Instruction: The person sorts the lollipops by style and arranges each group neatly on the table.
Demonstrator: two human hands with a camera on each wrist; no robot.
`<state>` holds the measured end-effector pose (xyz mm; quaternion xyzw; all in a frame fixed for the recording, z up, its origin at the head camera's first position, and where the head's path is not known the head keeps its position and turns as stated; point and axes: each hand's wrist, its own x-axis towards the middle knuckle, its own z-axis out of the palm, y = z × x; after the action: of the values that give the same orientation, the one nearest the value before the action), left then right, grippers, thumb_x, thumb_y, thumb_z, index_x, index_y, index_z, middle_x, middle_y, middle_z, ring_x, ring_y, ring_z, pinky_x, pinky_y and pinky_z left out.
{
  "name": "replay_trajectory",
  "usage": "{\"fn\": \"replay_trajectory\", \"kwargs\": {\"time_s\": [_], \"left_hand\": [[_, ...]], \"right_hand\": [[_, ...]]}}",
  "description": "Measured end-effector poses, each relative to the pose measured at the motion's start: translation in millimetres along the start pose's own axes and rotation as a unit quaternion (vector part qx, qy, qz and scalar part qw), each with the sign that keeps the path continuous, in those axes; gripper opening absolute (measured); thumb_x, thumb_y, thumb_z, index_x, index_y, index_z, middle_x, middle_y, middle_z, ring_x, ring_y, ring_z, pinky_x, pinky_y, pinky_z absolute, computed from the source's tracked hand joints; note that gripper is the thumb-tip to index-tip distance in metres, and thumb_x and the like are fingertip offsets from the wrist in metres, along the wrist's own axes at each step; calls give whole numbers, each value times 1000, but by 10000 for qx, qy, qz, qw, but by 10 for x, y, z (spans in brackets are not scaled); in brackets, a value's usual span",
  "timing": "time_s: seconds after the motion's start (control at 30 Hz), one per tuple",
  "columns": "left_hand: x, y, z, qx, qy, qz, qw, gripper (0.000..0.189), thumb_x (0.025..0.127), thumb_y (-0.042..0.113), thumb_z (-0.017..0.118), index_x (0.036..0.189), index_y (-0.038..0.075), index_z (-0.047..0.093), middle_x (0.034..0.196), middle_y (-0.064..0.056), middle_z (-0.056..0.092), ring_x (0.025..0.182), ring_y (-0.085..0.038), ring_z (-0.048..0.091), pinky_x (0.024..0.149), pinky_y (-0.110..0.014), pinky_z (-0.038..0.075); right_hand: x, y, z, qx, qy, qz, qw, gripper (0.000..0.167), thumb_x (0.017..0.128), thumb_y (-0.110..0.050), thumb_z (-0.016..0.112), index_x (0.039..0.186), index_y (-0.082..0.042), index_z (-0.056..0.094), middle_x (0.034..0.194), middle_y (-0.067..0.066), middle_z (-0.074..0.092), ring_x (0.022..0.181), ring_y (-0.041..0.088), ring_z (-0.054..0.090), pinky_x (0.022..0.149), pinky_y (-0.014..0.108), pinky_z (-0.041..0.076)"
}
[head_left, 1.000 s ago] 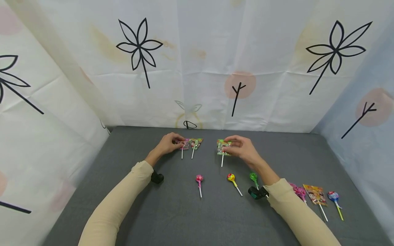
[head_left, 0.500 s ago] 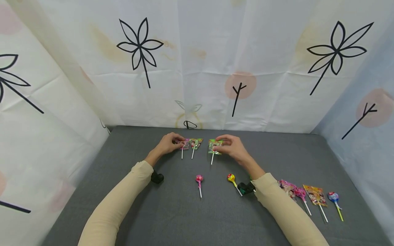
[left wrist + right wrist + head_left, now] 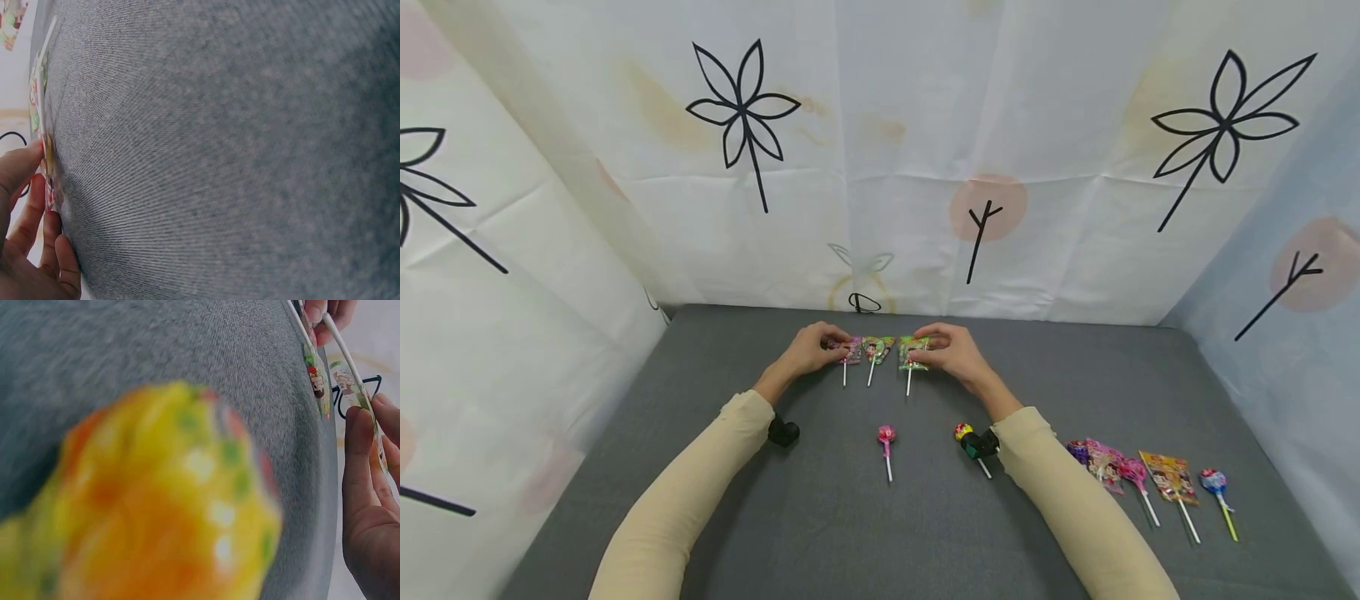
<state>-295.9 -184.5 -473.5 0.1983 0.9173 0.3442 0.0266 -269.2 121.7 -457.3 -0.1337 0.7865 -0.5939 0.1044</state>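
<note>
At the back of the grey table my left hand [image 3: 808,350] pinches a flat pink-wrapped lollipop [image 3: 853,353], its white stick toward me. Just right of that lies a flat lollipop in a green and orange wrapper [image 3: 877,347], untouched. My right hand [image 3: 953,357] holds a flat green-wrapped lollipop [image 3: 906,353] by its right side, thumb in front, a small gap from the middle one. In the right wrist view this green-wrapped lollipop stands tilted between thumb and fingers, while a blurred yellow lollipop [image 3: 169,506] fills the foreground.
Nearer me lie a round pink lollipop [image 3: 886,435] and the yellow one, partly behind the wrist camera. At right lie a purple lollipop [image 3: 1077,451], a pink packet [image 3: 1105,464], another pink lollipop [image 3: 1133,471], an orange packet [image 3: 1168,477] and a blue lollipop [image 3: 1212,479]. Patterned cloth walls surround the table.
My right hand has moved left with the green-wrapped lollipop, close to the middle one. Its forearm now hides the round green lollipop and uncovers the purple one. The left hand stays put.
</note>
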Motion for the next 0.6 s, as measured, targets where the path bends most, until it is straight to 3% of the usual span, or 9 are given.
{"fn": "replay_trajectory", "kwargs": {"time_s": [0.13, 0.33, 0.6], "left_hand": [[-5, 9, -4, 18, 4, 1, 10000, 23, 96, 8, 72, 118, 1, 74, 116, -16, 65, 106, -34, 60, 92, -52, 46], [-5, -4, 6, 90, 13, 55, 9999, 24, 96, 9, 72, 118, 1, 74, 117, -16, 65, 106, -34, 60, 92, -52, 46], [0, -15, -5, 81, -13, 66, 9999, 25, 96, 8, 71, 119, 2, 74, 118, -16, 65, 107, -34, 60, 92, -52, 46]], "right_hand": [[56, -12, 49, -77, -23, -2, 10000, 41, 92, -7, 78, 128, 6, 63, 137, 22, 56, 124, 37, 52, 88, 47, 51], [100, -12, 96, 2, -82, 37, 10000, 41, 91, 0, 76, 128, 11, 62, 125, 27, 60, 105, 36, 59, 83, 47, 54], [131, 24, 98, -389, 43, 2, 9992, 40, 90, -3, 78, 126, 10, 63, 112, 26, 63, 86, 27, 60, 73, 45, 52]]}}
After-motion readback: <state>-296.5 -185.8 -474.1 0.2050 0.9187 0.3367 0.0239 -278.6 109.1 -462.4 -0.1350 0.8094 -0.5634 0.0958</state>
